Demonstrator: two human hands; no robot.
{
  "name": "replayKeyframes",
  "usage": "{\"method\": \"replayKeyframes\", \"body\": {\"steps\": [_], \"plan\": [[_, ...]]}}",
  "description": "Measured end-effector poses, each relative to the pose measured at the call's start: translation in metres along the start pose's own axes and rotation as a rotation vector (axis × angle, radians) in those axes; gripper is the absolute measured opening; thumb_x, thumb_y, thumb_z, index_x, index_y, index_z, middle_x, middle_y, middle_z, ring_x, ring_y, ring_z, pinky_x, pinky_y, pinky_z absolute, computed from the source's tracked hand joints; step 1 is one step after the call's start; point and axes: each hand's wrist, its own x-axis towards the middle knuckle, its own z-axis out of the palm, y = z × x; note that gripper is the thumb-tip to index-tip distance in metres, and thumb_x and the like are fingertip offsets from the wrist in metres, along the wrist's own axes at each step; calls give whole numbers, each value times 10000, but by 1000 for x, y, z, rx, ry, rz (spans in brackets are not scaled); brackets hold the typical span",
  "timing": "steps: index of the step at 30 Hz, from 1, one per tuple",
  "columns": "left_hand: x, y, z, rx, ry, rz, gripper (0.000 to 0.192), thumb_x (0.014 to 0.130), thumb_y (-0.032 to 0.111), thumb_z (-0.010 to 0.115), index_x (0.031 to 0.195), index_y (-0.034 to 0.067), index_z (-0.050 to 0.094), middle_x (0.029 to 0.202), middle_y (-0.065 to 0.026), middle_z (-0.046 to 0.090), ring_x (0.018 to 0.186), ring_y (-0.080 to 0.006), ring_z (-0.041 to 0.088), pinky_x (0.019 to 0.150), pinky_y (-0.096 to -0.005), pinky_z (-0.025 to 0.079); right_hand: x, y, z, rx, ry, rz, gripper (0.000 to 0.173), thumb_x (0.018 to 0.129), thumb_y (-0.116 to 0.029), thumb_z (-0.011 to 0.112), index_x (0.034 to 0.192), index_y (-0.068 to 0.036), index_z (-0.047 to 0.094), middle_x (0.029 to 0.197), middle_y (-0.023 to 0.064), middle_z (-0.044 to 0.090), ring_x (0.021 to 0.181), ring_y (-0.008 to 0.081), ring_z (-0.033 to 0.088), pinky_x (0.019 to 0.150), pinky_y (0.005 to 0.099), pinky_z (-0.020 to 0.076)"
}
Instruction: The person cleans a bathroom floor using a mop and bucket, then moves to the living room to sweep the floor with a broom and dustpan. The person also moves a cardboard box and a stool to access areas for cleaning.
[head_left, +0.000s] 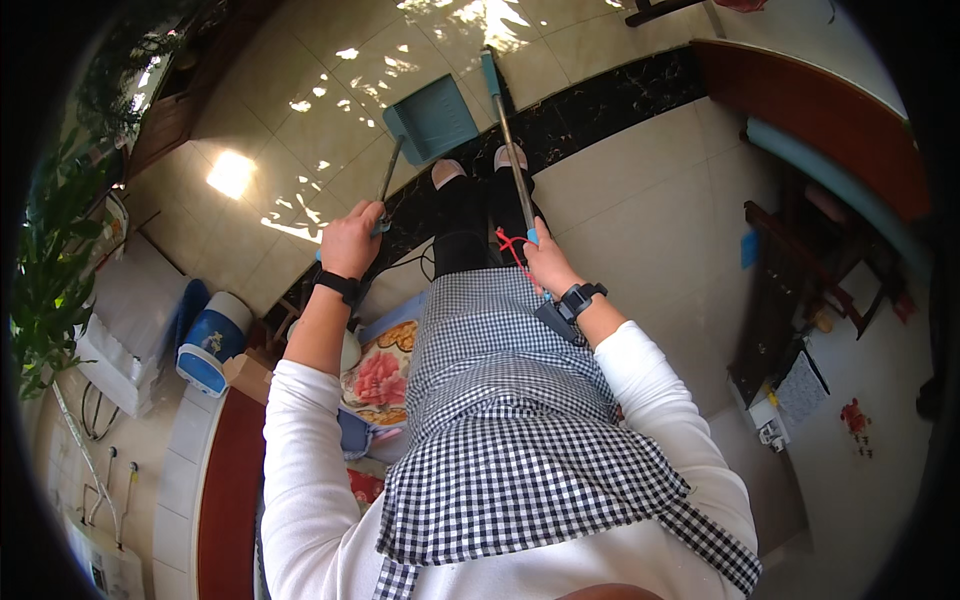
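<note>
My left hand (351, 238) grips the handle of a blue-green long-handled dustpan (433, 118), whose pan rests on the beige floor tiles ahead of my feet. My right hand (549, 262) is closed around the blue grip of a broom. Its metal pole (514, 159) runs forward past my right foot to a narrow teal broom head (490, 73), lying on the floor to the right of the pan and apart from it. A red cord (513, 244) hangs at the broom's grip. The bristles are mostly hidden beneath the head.
A black marble strip (600, 118) crosses the floor by my feet. To the left are a blue-and-white container (217, 330), a cardboard box (250, 373) and leafy plants (56, 247). Dark wooden furniture (772, 300) stands at right. A floral-patterned surface (379, 373) shows beside my apron.
</note>
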Motion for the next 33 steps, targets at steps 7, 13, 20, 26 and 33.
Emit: {"method": "replayKeyframes", "body": {"steps": [7,13,20,26,33], "plan": [[4,-2,-1,-29,70,29,253,735,66,651,963,151,580,912,-50,628,677,-342,644,599,-441,529,-60,9,2,141,-56,-74,620,985,-196,461,1537,-73,208,663,60,532,390,130,456,321,299,355],[12,-10,1,-34,48,22,274,723,81,683,962,154,570,914,-42,625,699,-329,648,606,-437,533,-23,28,-46,-420,361,-314,586,972,-163,476,1506,-48,266,780,229,648,704,376,653,636,451,505],[26,-17,4,-4,70,8,272,720,80,686,956,165,580,904,-31,629,704,-317,652,605,-427,536,48,-14,-22,-244,231,-91,628,971,-149,411,1536,-38,158,709,164,635,420,239,546,436,371,483],[26,-27,1,-29,86,19,260,730,76,672,956,167,581,906,-32,632,718,-315,656,612,-423,537,-14,3,22,32,-49,-103,627,978,-157,448,1538,-54,187,606,15,451,373,106,367,310,288,336],[-31,-59,1,-177,202,-105,226,745,67,661,939,158,590,916,-50,653,757,-335,651,633,-426,531,-44,31,-8,-62,158,-241,589,958,-152,498,1510,-79,305,664,9,504,460,86,430,340,277,348]]}}
